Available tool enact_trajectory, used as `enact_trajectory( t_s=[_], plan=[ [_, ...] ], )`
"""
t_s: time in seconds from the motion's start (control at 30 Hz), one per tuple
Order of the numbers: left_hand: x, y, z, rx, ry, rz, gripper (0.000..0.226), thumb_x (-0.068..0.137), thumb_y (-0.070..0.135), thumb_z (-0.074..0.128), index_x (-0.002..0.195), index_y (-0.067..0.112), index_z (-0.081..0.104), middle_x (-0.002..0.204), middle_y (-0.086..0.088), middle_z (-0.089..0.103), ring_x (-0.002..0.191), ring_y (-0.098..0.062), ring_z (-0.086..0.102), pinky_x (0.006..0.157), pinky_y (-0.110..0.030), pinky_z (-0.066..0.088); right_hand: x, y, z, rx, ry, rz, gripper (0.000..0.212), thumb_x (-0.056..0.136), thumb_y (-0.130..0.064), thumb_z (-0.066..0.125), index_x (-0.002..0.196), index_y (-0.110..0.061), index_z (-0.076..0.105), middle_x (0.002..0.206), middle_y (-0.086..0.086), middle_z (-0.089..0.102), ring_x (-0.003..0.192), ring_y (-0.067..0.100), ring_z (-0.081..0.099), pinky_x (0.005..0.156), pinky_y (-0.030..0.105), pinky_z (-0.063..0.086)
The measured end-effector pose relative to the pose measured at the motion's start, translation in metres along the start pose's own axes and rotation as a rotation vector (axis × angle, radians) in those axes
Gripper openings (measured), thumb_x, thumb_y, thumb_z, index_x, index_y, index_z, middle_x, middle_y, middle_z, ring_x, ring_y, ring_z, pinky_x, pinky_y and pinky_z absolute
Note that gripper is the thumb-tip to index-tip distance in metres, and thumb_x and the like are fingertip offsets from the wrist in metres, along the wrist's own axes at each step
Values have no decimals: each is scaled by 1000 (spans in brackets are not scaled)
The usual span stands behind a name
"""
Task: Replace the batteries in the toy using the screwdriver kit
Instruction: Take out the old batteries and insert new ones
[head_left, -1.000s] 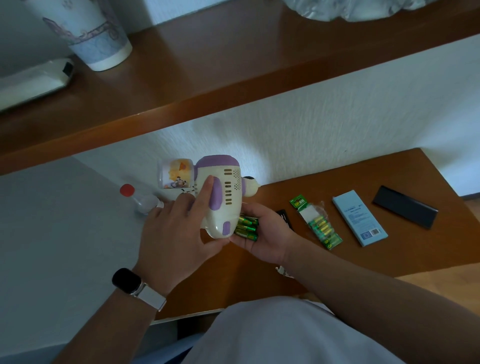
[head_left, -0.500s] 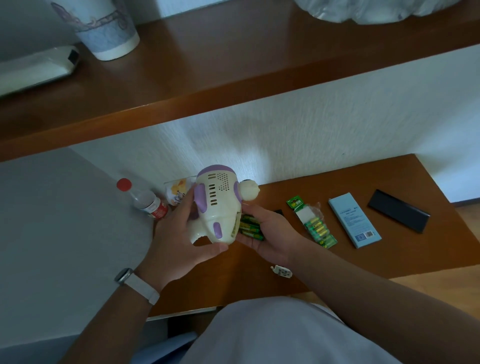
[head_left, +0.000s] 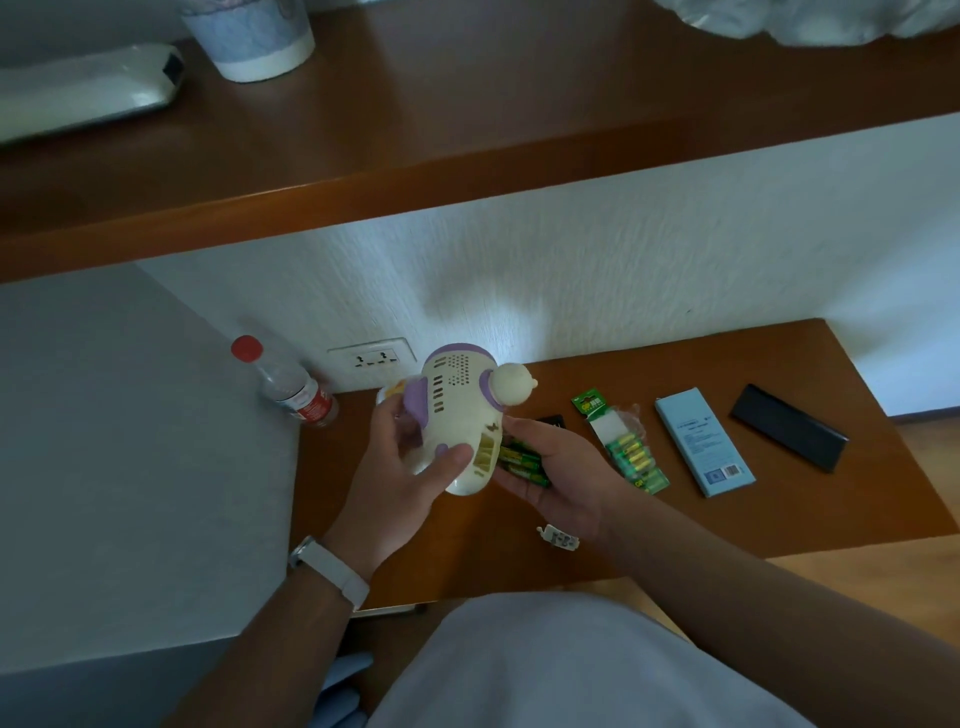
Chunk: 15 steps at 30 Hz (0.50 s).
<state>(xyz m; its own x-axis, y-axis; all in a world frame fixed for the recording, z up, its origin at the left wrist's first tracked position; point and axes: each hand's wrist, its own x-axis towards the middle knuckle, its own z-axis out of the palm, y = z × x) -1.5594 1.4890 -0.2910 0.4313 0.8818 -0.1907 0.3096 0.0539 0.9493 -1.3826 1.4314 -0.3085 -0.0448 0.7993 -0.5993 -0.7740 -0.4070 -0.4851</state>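
A cream and purple toy (head_left: 457, 415) is held above the wooden desk (head_left: 779, 519), its open battery compartment facing the right. My left hand (head_left: 402, 467) grips the toy's handle with fingers and thumb curled round it. My right hand (head_left: 556, 467) lies palm up just under the toy, cupping several green batteries (head_left: 522, 460). A small white battery cover (head_left: 558, 538) lies on the desk below my right wrist. A green pack of new batteries (head_left: 623, 447) lies to the right. A light blue box (head_left: 704, 447) and a black case (head_left: 789, 434) lie further right.
A clear bottle (head_left: 291, 387) with a red cap leans against the wall at the left, beside a wall socket (head_left: 371, 358). A wooden shelf (head_left: 467, 145) overhead carries a paper cup (head_left: 249, 36) and a white device (head_left: 88, 88). A grey surface fills the left side.
The toy has been turned in my left hand so its open compartment now faces my right palm. The camera view dropped, bringing the wall socket into sight.
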Motion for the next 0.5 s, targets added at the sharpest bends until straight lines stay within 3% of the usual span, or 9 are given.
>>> enact_trajectory(
  t_s=[0.17, 0.3, 0.4, 0.5],
  plan=[
    [0, -13, 6, -91, 39, -75, 61, 88, 13, 71, 136, 24, 34, 120, 4, 60, 108, -10, 66, 72, -16, 56, 5, 2, 0, -111, -7, -49, 28, 96, -19, 62, 121, -7, 69, 120, 11, 71, 109, 22, 67, 90, 35, 57],
    [2, -31, -1, -149, -23, -117, 87, 70, 33, 81, 143, 33, 34, 127, 8, 61, 117, -9, 61, 86, -27, 58, 10, 6, 1, -185, 18, -65, 23, 96, -14, 61, 117, -12, 71, 116, 8, 73, 113, 24, 66, 99, 40, 53],
    [4, -48, -9, -197, -81, -201, 88, 59, 40, 80, 137, 36, 39, 128, 5, 63, 122, -15, 60, 98, -39, 55, 15, 12, 4, -278, 76, -64, 22, 97, -13, 59, 115, -14, 71, 114, 6, 74, 107, 21, 68, 92, 34, 56],
    [7, -68, -17, -255, -137, -294, 88, 57, 37, 83, 134, 32, 43, 127, 1, 65, 123, -19, 60, 100, -40, 53, 22, 23, 6, -313, 148, -46, 21, 97, -18, 59, 113, -14, 73, 118, 9, 70, 112, 25, 64, 97, 40, 55]
  ],
)
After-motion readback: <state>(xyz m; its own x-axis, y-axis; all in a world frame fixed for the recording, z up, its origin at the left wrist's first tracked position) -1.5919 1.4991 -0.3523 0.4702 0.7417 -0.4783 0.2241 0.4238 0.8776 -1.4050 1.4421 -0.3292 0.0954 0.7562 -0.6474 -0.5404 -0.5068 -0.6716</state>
